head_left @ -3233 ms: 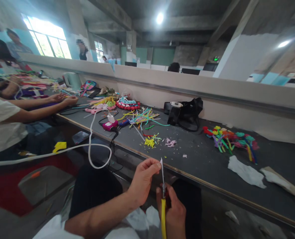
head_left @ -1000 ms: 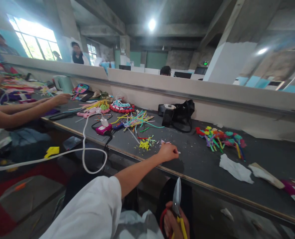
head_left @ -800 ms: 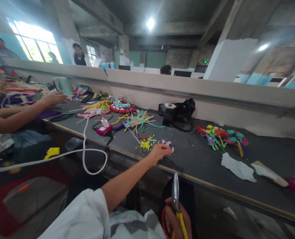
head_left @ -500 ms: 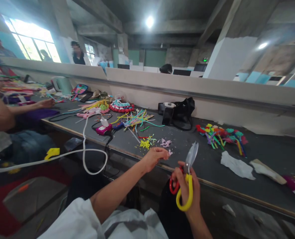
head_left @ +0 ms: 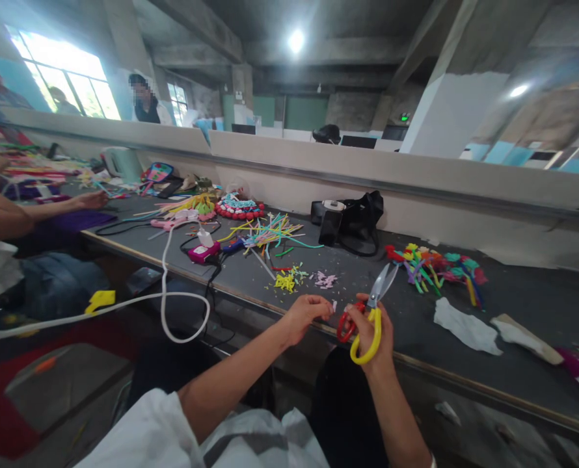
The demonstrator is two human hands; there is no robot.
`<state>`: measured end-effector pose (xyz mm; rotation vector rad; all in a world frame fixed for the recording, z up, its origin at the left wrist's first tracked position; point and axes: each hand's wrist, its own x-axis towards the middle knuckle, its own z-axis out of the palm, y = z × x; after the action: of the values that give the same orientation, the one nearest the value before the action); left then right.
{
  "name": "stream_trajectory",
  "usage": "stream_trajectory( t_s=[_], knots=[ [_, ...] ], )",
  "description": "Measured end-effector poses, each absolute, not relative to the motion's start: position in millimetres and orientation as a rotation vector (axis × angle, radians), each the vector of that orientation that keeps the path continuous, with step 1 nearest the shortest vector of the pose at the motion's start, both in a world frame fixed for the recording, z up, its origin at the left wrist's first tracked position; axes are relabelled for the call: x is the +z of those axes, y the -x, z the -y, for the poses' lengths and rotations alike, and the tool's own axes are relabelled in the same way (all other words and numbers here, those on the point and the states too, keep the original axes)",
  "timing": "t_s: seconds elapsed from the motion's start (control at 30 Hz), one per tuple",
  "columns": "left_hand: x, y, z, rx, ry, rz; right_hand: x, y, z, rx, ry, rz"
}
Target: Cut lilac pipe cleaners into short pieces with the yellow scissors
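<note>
My left hand (head_left: 309, 316) is closed in a pinch near the table's front edge, with a small pale pink piece (head_left: 334, 305) at its fingertips. My right hand (head_left: 376, 338) grips a pair of scissors (head_left: 378, 290) with one red and one yellow handle; the blades point up and away, slightly apart. Just beyond my left hand lie a heap of pale pink snippets (head_left: 325, 280) and a heap of yellow snippets (head_left: 285, 282). Farther back, a loose bunch of pastel pipe-cleaner-like sticks (head_left: 274, 229) is spread on the table.
Colourful fuzzy flowers (head_left: 430, 263) and a torn white sheet (head_left: 466, 326) lie to the right. A black bag (head_left: 365, 218) stands by the partition. A white cable (head_left: 165, 286) hangs over the front edge near a purple device (head_left: 204, 252). A co-worker's arm (head_left: 50, 211) reaches in at left.
My right hand has risen with the scissors, which now lie farther forward and tilt more to the right. My left hand has shifted slightly, still pinching the pink piece.
</note>
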<state>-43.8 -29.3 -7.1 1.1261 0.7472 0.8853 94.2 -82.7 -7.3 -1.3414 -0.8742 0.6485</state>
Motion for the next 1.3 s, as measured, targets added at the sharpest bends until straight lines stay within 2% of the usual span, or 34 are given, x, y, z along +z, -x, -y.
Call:
stream_trajectory(
  t_s=[0.27,0.53,0.8,1.0,1.3],
  knots=[
    [2.0,48.8,39.0,0.918,-1.168,-0.847,5.0,-128.9,83.0,0.453,1.54,0.929],
    [9.3,48.3,62.9,0.917,-1.332,-0.942,15.8,-78.1,116.7,0.621,1.424,1.033],
    [17.5,71.1,82.9,0.849,-1.232,-0.897,10.6,-77.5,132.4,0.67,1.341,0.913],
    [18.3,76.5,96.3,0.854,-1.21,-0.877,11.7,-61.6,148.5,0.772,1.372,1.03],
    [20.3,92.1,106.4,0.88,-1.257,-0.88,21.5,-52.3,154.5,0.546,1.505,1.216]
  ],
)
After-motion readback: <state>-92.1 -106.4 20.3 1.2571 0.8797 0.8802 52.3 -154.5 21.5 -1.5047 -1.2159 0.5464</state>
